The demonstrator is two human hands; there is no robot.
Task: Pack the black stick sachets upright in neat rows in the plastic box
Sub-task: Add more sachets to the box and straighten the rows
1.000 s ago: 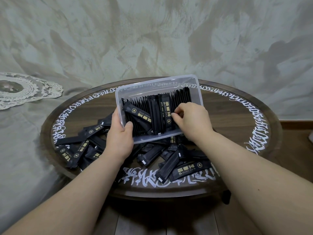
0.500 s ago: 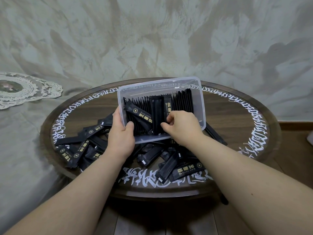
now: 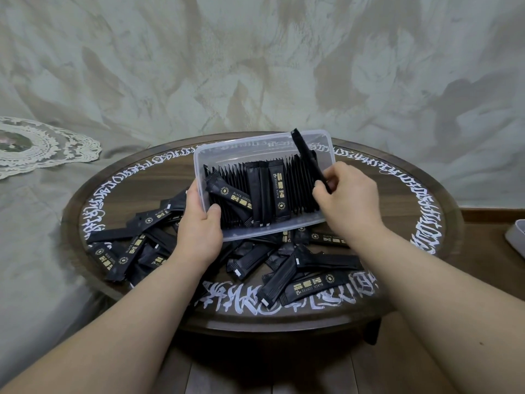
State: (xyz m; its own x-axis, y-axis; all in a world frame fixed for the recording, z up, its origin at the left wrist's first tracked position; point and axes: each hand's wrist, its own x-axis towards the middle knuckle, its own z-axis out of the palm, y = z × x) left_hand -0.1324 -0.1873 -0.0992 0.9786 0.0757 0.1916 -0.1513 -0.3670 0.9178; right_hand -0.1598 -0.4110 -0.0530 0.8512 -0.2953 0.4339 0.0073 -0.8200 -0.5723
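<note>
- The plastic box (image 3: 255, 149), at the tabletop's (image 3: 397, 194) 12 o'clock, is gripped by the left hand (image 3: 200, 226).
- One sachet (image 3: 308, 157) is pinched by the right hand (image 3: 348, 199) at the box's 3 o'clock.
- Sachets are judged light, slippery and bendable; best held low.

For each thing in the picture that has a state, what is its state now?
Box: tilted, lidless, partly filled.
Left hand: grips the box's corner.
Right hand: pinches one sachet.
Packed sachets: upright in rows.
Slanted sachet: lies across them.
Loose sachets: piled on table.
</note>
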